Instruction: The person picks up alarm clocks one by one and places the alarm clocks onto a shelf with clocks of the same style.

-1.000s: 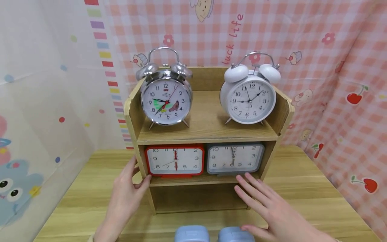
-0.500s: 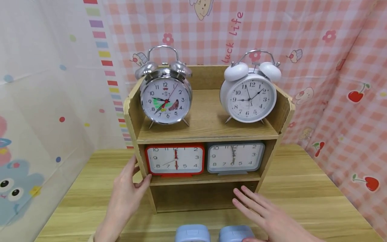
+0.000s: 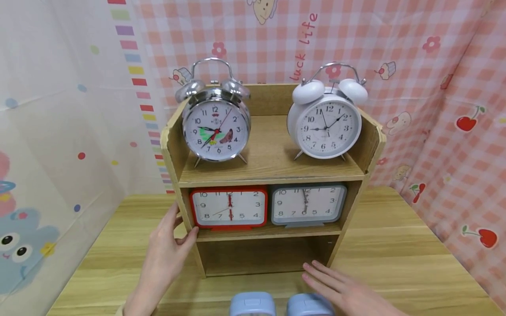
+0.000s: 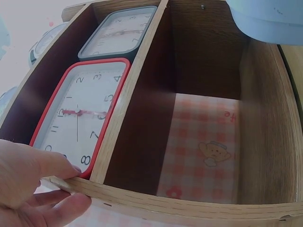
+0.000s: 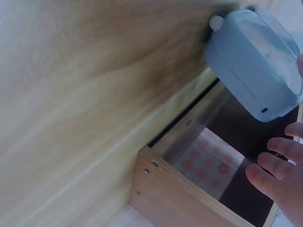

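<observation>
A small wooden shelf (image 3: pixel 270 151) stands upright on the table. My left hand (image 3: pixel 164 250) grips its left side panel, the thumb on the front edge beside the red-framed clock (image 3: pixel 245 206) and the fingers round the outside. To the right of that clock sits a grey-framed clock (image 3: pixel 286 204). On top stand a silver twin-bell alarm clock (image 3: pixel 216 142) and a white one (image 3: pixel 326 140). Low at the front right, my right hand (image 3: pixel 345 292) reaches out with straight fingers, holding nothing, close to a light blue clock (image 5: pixel 255 61). The head view cuts off that clock's lower part.
Beside it is another light blue object (image 3: pixel 252 303), also cut off by the bottom of the head view. The wood-grain table (image 3: pixel 395 245) extends on both sides of the shelf. Patterned cloth (image 3: pixel 272 48) hangs behind and at the sides.
My right hand has moved down from the grey clock's shelf edge towards the light blue clock in front. My left hand keeps its grip on the side panel.
</observation>
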Action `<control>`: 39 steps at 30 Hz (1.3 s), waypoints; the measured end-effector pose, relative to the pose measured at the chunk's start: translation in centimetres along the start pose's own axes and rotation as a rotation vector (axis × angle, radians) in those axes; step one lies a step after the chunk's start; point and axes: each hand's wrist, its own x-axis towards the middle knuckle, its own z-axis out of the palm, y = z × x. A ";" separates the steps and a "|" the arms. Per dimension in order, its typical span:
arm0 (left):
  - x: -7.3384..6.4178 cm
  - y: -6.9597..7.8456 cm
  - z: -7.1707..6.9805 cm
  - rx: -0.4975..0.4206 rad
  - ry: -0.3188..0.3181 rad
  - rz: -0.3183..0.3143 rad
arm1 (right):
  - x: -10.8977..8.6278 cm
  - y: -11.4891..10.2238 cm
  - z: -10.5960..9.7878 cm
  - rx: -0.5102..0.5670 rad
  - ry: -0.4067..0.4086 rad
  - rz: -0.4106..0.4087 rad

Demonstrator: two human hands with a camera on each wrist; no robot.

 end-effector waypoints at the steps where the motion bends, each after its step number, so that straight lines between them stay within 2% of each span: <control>1: 0.0 0.0 0.0 -0.001 0.000 -0.001 | -0.1 0.0 0.1 -0.001 -0.006 -0.003; 7: 0.0 0.0 0.0 -0.010 0.003 0.003 | -0.6 -0.2 0.7 -0.022 -0.024 0.011; 17: 0.1 0.0 0.1 -0.005 -0.001 0.008 | -0.9 -0.7 0.9 0.003 -0.057 0.059; 21: 0.2 0.0 0.1 -0.017 0.001 0.011 | -1.0 -0.8 1.0 0.030 -0.086 0.075; 29: 0.1 -0.1 0.0 -0.015 0.003 0.006 | -1.2 -0.9 1.3 0.157 -0.185 0.152; 39: 0.0 -0.2 0.0 -0.007 0.006 0.027 | -1.5 -0.8 1.7 0.201 -0.137 0.165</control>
